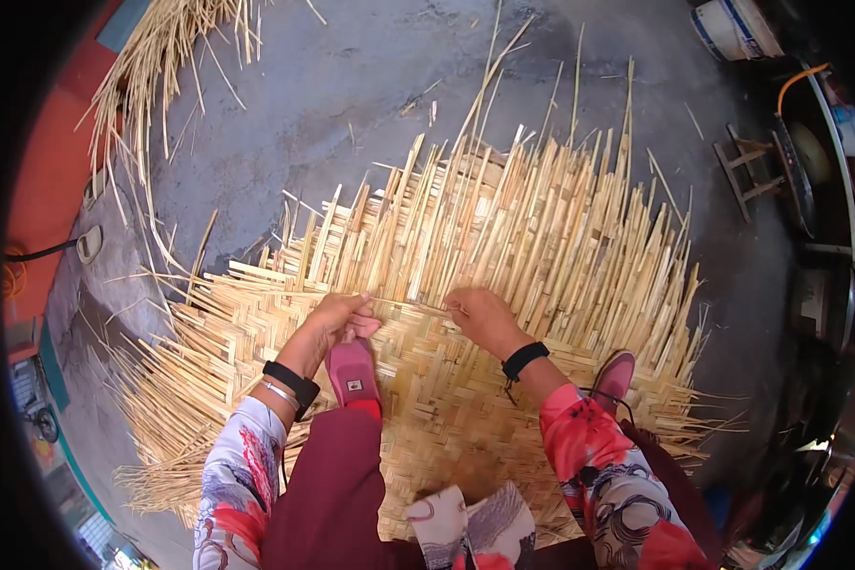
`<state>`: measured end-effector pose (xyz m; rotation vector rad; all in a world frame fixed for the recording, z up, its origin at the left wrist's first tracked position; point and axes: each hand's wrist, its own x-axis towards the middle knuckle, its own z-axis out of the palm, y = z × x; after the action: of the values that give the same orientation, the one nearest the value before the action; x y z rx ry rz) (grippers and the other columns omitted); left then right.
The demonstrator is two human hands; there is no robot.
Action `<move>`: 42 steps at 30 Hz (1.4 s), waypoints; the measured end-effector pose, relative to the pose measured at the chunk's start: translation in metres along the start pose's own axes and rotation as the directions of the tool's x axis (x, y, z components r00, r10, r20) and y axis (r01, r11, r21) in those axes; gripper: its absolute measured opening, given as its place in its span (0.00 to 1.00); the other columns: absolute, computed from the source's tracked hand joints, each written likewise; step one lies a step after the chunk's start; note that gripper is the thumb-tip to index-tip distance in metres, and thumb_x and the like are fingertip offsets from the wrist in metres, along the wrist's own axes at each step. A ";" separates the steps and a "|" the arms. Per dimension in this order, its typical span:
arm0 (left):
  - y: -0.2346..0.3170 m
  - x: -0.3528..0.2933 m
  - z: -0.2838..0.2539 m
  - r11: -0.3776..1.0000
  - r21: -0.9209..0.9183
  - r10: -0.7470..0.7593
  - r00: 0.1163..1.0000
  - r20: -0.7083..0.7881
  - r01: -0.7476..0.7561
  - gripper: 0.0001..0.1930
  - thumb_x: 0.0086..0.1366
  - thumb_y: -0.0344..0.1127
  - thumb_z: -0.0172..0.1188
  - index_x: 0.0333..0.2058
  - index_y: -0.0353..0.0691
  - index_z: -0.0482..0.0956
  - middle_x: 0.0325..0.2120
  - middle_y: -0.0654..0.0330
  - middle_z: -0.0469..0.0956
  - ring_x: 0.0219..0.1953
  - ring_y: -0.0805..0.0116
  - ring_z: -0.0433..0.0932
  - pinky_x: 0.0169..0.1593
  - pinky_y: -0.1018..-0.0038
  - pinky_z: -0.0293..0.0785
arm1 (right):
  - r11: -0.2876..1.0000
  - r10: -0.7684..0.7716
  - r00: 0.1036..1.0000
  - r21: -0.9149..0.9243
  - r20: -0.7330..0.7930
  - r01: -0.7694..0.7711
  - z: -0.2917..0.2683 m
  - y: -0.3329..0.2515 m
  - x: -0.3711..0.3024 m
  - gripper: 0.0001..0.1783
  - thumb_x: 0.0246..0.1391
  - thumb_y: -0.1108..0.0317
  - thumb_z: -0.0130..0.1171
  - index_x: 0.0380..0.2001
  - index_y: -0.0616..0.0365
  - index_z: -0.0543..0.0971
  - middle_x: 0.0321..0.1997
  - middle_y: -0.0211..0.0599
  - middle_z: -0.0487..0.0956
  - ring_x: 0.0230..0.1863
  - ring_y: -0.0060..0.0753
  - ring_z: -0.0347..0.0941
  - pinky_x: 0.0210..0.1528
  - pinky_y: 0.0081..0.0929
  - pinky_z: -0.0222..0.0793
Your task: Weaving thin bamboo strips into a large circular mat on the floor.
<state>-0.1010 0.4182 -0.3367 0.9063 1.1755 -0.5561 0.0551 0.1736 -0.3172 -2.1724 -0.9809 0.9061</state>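
Observation:
A large mat of woven pale bamboo strips [446,408] lies on the floor beneath me, its near part tightly plaited. Toward the far side, long loose strip ends [532,218] fan outward. One thin bamboo strip [408,305] runs crosswise between my hands, along the edge of the plaited part. My left hand [337,318] pinches it near its left stretch, thumb on top. With fingers curled, my right hand [484,318] grips the strip farther right; its fingertips are partly hidden. Both hands are low over the mat, just beyond my left shoe.
My pink shoes [351,370] rest on the mat. A heap of loose strips [166,76] lies at the far left, near a red surface [43,209]. Grey concrete floor [351,85] surrounds the mat. A white bucket [736,28] and a small wooden stand [755,171] are at the far right.

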 end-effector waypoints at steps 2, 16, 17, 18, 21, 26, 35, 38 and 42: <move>-0.007 0.011 0.000 0.991 -0.117 0.060 0.998 -0.006 -0.060 0.16 0.69 0.43 0.54 0.35 0.32 0.76 0.30 0.48 0.83 0.24 0.69 0.83 0.18 0.81 0.69 | 0.996 0.046 0.999 0.074 -0.017 -0.045 0.015 0.012 0.005 0.05 0.50 0.70 0.58 0.31 0.58 0.80 0.32 0.45 0.81 0.37 0.49 0.77 0.41 0.42 0.73; -0.012 -0.052 0.070 0.692 -0.072 0.718 0.695 -0.027 -0.718 0.06 0.63 0.34 0.63 0.37 0.39 0.80 0.29 0.64 0.81 0.27 0.80 0.76 0.30 0.83 0.69 | 0.848 0.084 0.992 0.516 0.093 -0.120 0.005 0.013 -0.030 0.06 0.57 0.68 0.61 0.34 0.59 0.81 0.29 0.23 0.78 0.33 0.12 0.71 0.38 0.17 0.68; -0.017 -0.053 0.065 0.673 -0.082 0.736 0.676 -0.023 -0.735 0.06 0.63 0.34 0.63 0.37 0.39 0.80 0.29 0.64 0.81 0.27 0.80 0.76 0.30 0.83 0.69 | 0.829 0.071 0.985 0.541 0.155 -0.144 0.007 0.005 -0.032 0.06 0.57 0.68 0.61 0.33 0.59 0.81 0.28 0.23 0.78 0.32 0.12 0.70 0.37 0.16 0.68; -0.022 -0.053 0.055 0.680 -0.126 0.730 0.683 0.029 -0.722 0.06 0.63 0.33 0.63 0.37 0.39 0.80 0.29 0.64 0.81 0.27 0.80 0.76 0.29 0.84 0.69 | 0.837 0.068 0.987 0.530 0.147 -0.136 0.005 -0.003 -0.029 0.06 0.57 0.68 0.61 0.33 0.59 0.81 0.28 0.23 0.78 0.32 0.12 0.70 0.37 0.16 0.68; -0.030 -0.046 0.037 0.759 -0.192 0.643 0.761 0.080 -0.622 0.06 0.62 0.32 0.64 0.37 0.39 0.80 0.28 0.64 0.81 0.25 0.80 0.74 0.29 0.84 0.67 | 0.902 0.060 0.973 0.405 0.222 -0.148 0.015 -0.014 -0.026 0.06 0.57 0.67 0.62 0.33 0.59 0.81 0.27 0.22 0.77 0.31 0.13 0.70 0.37 0.17 0.68; -0.008 -0.026 0.041 0.724 -0.154 0.684 0.673 0.282 -0.672 0.07 0.60 0.33 0.66 0.36 0.40 0.80 0.27 0.66 0.80 0.26 0.82 0.72 0.28 0.83 0.65 | 0.773 0.037 0.987 0.621 0.157 -0.128 0.004 0.013 -0.019 0.07 0.58 0.68 0.60 0.31 0.60 0.79 0.29 0.23 0.78 0.32 0.14 0.71 0.39 0.17 0.68; -0.027 0.003 0.017 0.820 -0.370 0.475 0.880 0.014 -0.437 0.10 0.62 0.38 0.66 0.33 0.40 0.77 0.28 0.61 0.81 0.30 0.76 0.81 0.25 0.84 0.67 | 0.962 0.128 0.991 0.238 0.045 -0.135 0.033 0.006 0.005 0.07 0.53 0.69 0.64 0.29 0.63 0.79 0.24 0.25 0.77 0.27 0.16 0.68 0.30 0.20 0.66; -0.036 0.009 0.003 0.782 -0.443 0.512 0.857 0.057 -0.438 0.11 0.61 0.38 0.66 0.35 0.39 0.76 0.29 0.61 0.81 0.29 0.77 0.80 0.25 0.85 0.67 | 0.867 0.142 0.984 0.465 0.108 -0.176 0.035 0.004 0.011 0.08 0.52 0.69 0.65 0.26 0.63 0.78 0.20 0.24 0.75 0.25 0.16 0.66 0.28 0.21 0.63; -0.027 0.012 -0.014 0.737 -0.471 0.490 0.863 -0.121 -0.484 0.08 0.64 0.37 0.63 0.31 0.41 0.75 0.26 0.62 0.79 0.27 0.76 0.79 0.24 0.84 0.67 | 0.912 0.195 0.944 0.304 0.266 -0.274 0.021 0.001 0.016 0.09 0.56 0.69 0.63 0.24 0.62 0.79 0.22 0.22 0.76 0.24 0.12 0.66 0.28 0.17 0.63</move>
<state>-0.1258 0.4166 -0.3577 0.7221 0.9451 0.1722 0.0472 0.1904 -0.3359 -1.9446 -0.6104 1.3610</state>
